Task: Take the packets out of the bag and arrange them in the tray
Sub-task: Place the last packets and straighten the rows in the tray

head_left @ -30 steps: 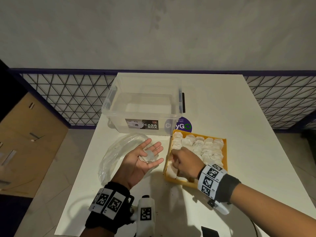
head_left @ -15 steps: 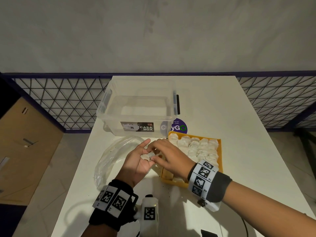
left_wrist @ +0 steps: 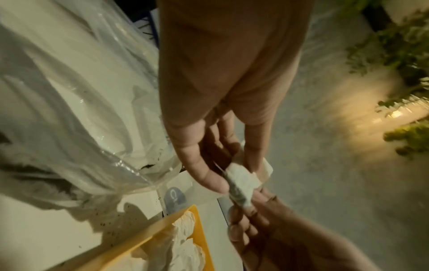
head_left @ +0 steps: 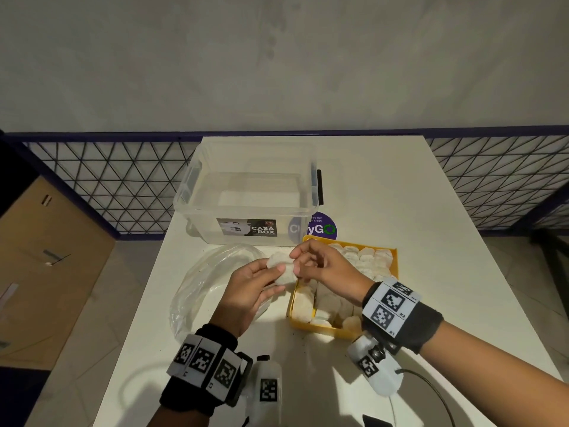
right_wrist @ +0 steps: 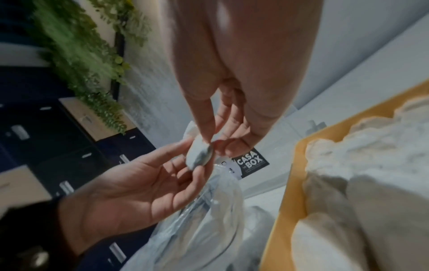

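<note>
Packet (head_left: 281, 269) mid-transfer: left hand (head_left: 249, 291) cradles it, right hand (head_left: 326, 269) fingers (right_wrist: 204, 135) pinch its edge. Next, judged: left releases, right seats it in tray (head_left: 396, 263).

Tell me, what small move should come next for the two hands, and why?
Probably the left hand lets go, so the right hand can carry the packet to the yellow tray. Both hands pinch this one packet now, above the table between the bag and the tray, which is already nearly full.

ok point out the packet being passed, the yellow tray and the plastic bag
packet (head_left: 281, 269), head view, its white middle between both hands
yellow tray (head_left: 314, 326), head view, near rim
plastic bag (head_left: 197, 291), head view, crumpled left side
</note>
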Motion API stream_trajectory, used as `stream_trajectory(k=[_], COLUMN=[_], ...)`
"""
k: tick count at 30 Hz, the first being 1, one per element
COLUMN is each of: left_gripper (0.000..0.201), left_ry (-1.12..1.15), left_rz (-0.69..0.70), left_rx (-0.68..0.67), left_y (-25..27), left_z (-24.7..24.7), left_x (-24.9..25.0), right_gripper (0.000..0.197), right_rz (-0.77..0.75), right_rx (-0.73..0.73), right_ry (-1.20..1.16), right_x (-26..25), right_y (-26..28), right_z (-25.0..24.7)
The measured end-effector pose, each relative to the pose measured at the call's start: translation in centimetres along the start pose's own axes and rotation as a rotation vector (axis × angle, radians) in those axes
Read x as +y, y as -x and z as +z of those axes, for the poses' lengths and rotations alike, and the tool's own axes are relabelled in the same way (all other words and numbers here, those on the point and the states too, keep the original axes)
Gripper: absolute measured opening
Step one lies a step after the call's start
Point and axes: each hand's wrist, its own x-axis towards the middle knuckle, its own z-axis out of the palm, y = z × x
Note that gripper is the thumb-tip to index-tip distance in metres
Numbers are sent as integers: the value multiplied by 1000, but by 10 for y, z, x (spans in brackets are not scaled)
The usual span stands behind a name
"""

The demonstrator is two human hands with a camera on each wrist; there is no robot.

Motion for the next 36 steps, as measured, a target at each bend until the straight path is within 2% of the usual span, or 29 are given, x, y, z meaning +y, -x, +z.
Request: stream_trajectory(k=[5, 8, 10, 13, 15, 17, 21, 24, 26, 28, 32, 36], left_gripper=[8, 7, 7, 16, 22, 31, 58, 41, 28, 22, 19, 22], left_ry=[-186, -287, -318, -350, -397, -609, -1292, -1652, -1680, -1620, -1472, -1553], left_rz=[63, 89, 83, 57, 51, 82, 51, 69, 98, 98, 90, 110], left_rx=[3, -28, -47, -53, -83, -173, -409, -505, -521, -481, -430, -441], left_y=[-1, -4, -7, -13, -17, -19, -21, -21, -22, -25, -31, -41], left_z=[14, 23, 27, 31, 31, 28, 25, 33, 39, 40, 45, 57], left_x=[-3, -7, -12, -18, -22, -26, -33, -36, -36, -34, -30, -34], right_gripper=[25, 17, 12, 19, 20, 17, 15, 16, 16, 15, 17, 23], right_rz=[-87, -128, -107, -42, -8, 18, 51, 80, 134, 177, 216, 263], right_rx=[-20, -9, 25, 48, 58, 99, 132, 69, 32, 7, -47, -119], right_ry=[243, 348, 351, 325, 387, 491, 711, 831, 834, 827, 868, 869], right_x=[-9, -7, -4, -1, 1, 2, 6, 12, 18, 24, 35, 48], right_y=[4, 5, 7, 16, 21, 28, 42, 50, 55, 57, 55, 44], right_z=[-14, -19, -26, -38, -47, -58, -74, -75, -74, -72, -62, -50])
